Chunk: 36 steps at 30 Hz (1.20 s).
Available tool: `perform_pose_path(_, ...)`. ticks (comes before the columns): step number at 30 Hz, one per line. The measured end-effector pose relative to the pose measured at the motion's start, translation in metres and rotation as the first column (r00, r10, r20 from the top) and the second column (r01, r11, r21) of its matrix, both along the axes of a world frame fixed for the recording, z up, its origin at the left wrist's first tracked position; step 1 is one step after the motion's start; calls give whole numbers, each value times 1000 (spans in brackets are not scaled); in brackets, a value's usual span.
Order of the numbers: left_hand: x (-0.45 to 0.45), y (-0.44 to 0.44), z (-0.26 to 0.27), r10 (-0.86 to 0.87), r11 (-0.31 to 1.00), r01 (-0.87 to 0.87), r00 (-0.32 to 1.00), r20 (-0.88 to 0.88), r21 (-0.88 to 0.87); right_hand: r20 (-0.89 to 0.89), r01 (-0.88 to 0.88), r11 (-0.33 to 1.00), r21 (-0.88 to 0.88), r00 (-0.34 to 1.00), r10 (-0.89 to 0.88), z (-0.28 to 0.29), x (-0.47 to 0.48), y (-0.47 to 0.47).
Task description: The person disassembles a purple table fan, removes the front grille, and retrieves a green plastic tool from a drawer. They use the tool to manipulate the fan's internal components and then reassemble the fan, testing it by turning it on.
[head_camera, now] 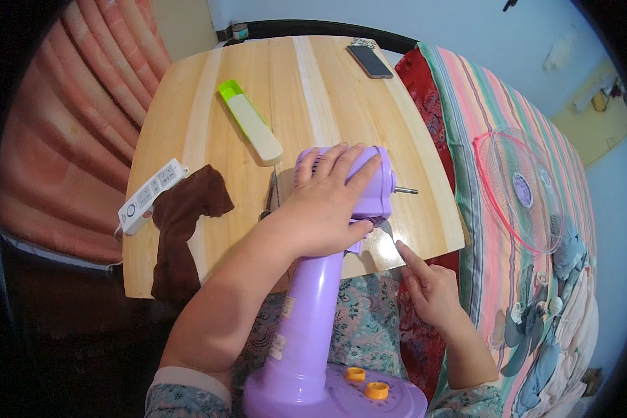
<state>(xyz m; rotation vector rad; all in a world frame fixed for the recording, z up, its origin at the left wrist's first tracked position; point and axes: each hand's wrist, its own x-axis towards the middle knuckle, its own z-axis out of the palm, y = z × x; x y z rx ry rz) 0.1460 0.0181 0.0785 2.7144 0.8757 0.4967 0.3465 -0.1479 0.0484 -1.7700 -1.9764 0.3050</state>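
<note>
A purple electric fan body stands before me without its blades or cage. My left hand [326,209] lies over the top of its motor housing [372,183], fingers spread and thumb hooked low near the neck. From the housing's right side sticks out a bare metal shaft [406,190]. In my right hand [432,292] is a thin, flat metal utensil [388,230], with the index finger stretched along it. Its far end meets the underside of the housing; the tip is hidden. The purple column [313,313] runs down to a base [345,402] with two orange knobs [377,390].
On the wooden table [256,62] lie a green and cream case [251,123], a phone [370,61], a brown cloth [180,230], a white power strip [151,196] and partly covered scissors [273,193]. A striped bed at right holds the fan cage [520,190] and fan blades [525,324].
</note>
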Motion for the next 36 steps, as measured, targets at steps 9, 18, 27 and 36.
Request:
perform_pose_path(9,0,4,1,5,1000,-5,1000,8,4,-121,135,987,85,985,-124,-32,-17,-26)
perform_pose_path(18,-8,10,7,-61,996,64,997,43,-64,-511,506,863,-16,737,-442,-53,1,-56)
perform_pose_path(27,-30,13,12,-73,988,87,991,110,-131,-271,567,808,160,812,-516,-50,34,19)
perform_pose_path(36,-39,16,6,-84,991,96,987,137,-89,-20,358,831,426,922,-387,-61,32,76)
